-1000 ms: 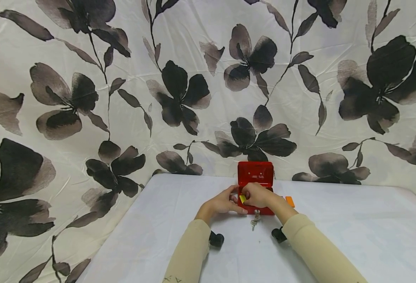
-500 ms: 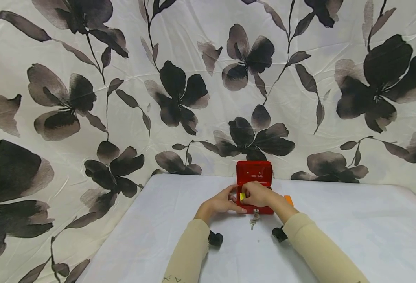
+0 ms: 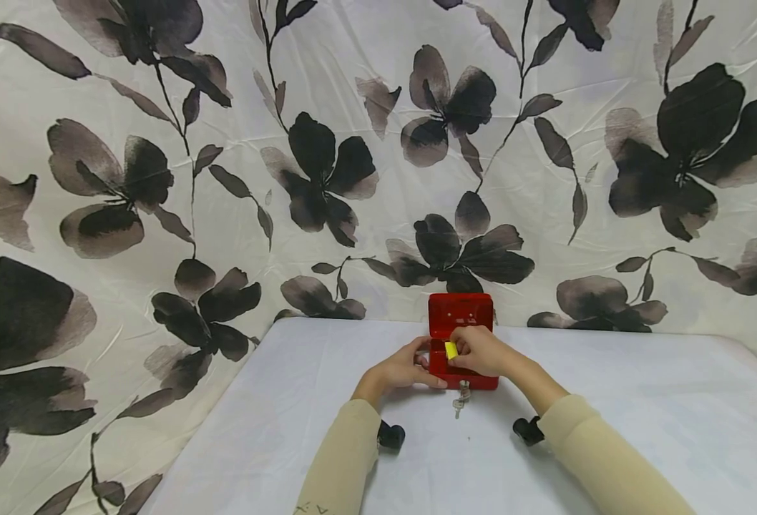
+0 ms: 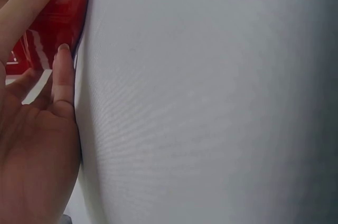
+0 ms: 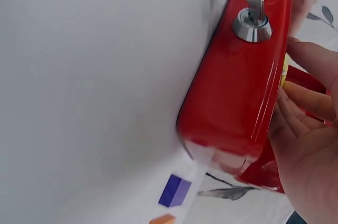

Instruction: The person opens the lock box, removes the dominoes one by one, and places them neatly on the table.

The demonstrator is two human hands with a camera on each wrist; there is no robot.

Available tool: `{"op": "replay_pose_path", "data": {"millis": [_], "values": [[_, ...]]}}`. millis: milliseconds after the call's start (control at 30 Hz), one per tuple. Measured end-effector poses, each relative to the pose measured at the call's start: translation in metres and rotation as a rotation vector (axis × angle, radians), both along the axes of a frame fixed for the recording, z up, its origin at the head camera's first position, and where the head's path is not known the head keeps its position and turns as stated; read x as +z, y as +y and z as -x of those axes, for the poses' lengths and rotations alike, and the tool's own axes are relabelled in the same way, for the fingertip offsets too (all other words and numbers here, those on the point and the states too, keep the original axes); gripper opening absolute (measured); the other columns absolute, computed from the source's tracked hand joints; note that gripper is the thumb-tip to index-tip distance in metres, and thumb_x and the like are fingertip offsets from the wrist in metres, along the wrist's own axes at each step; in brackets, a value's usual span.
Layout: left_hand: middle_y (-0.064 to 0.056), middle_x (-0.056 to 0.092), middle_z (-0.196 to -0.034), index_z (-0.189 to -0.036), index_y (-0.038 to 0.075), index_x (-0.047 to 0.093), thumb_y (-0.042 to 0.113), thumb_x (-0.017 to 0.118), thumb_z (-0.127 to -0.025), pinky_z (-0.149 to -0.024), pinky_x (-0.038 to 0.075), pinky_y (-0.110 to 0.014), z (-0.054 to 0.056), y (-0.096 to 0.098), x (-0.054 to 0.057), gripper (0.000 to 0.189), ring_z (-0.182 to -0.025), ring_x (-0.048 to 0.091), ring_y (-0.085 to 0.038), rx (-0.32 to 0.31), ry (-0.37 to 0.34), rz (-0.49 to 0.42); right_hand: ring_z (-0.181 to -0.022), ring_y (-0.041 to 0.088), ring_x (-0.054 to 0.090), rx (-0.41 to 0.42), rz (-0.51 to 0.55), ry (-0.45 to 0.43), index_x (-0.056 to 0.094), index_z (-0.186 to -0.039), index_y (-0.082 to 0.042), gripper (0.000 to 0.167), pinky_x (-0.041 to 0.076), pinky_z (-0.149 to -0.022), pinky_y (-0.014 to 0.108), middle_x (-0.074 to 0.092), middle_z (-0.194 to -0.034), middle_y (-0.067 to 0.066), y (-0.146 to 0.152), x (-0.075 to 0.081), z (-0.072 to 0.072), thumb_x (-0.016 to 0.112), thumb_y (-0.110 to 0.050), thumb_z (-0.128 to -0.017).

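Observation:
A red metal cash box [image 3: 481,383] stands near the far edge of the table, its lid [image 3: 461,313] raised. My left hand [image 3: 399,370] holds the box's left end; the thumb lies on the front wall and the other fingers reach along the side. Over the open box, my right hand [image 3: 481,350] pinches a yellow block [image 3: 451,350] between thumb and fingers. A key sits in the silver lock [image 5: 252,27] on the front wall, and a ring with a second key [image 3: 458,409] hangs from it. The right hand hides part of the box's inside.
A purple block [image 5: 175,190] and an orange block [image 5: 162,220] lie on the table beyond the box's right end. The white cloth [image 3: 288,400] covers the table, with a flowered curtain [image 3: 327,179] behind it.
My right hand has lifted up and to the right with the yellow block. The orange block has gone out of sight behind the right arm in the head view. My left hand stays put.

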State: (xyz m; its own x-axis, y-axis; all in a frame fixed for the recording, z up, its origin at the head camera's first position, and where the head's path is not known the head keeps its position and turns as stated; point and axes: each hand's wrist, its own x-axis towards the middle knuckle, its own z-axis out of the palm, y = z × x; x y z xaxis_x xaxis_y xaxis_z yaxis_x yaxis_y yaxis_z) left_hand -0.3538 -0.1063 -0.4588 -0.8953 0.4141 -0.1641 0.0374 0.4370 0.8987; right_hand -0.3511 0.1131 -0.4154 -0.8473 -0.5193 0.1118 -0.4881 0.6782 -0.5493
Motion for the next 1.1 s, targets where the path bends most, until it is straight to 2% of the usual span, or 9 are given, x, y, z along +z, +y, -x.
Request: {"op": "replay_pose_path", "data": {"millis": [433, 800, 967, 1100], "values": [[-0.003, 0.057, -0.122, -0.155, 0.020, 0.038, 0.024, 0.090, -0.078, -0.101, 0.048, -0.048, -0.002, 0.000, 0.001, 0.093, -0.114, 0.050, -0.023, 0.011, -0.001, 0.018, -0.086, 0.019, 0.060, -0.028, 0.044, -0.023, 0.064, -0.119, 0.009, 0.037, 0.059, -0.083, 0.038, 0.068, -0.094, 0.008, 0.019, 0.002, -0.008, 0.079, -0.005, -0.088], [-0.004, 0.056, -0.126, -0.156, 0.019, 0.038, 0.021, 0.090, -0.077, -0.102, 0.049, -0.049, -0.002, 0.002, 0.000, 0.094, -0.115, 0.050, -0.024, 0.016, 0.007, 0.010, -0.084, 0.018, 0.058, -0.066, 0.033, -0.011, 0.064, -0.118, 0.006, 0.036, 0.058, -0.078, 0.033, 0.064, -0.091, 0.004, 0.038, 0.004, -0.017, 0.080, -0.007, -0.088], [-0.004, 0.055, -0.129, -0.156, 0.019, 0.038, 0.021, 0.091, -0.077, -0.102, 0.050, -0.049, -0.003, 0.003, 0.000, 0.095, -0.116, 0.049, -0.025, 0.016, 0.013, -0.001, -0.082, 0.018, 0.059, -0.053, 0.035, 0.018, 0.065, -0.117, 0.008, 0.035, 0.057, -0.074, 0.032, 0.064, -0.090, 0.005, 0.048, 0.006, -0.019, 0.078, -0.005, -0.088], [-0.004, 0.055, -0.129, -0.156, 0.019, 0.039, 0.020, 0.090, -0.077, -0.101, 0.050, -0.049, -0.003, 0.002, 0.001, 0.094, -0.116, 0.049, -0.025, 0.016, 0.016, -0.010, -0.083, 0.019, 0.059, -0.071, 0.041, -0.007, 0.062, -0.122, 0.010, 0.040, 0.059, -0.074, 0.032, 0.065, -0.092, 0.007, 0.055, 0.006, -0.020, 0.078, -0.005, -0.089]]}}
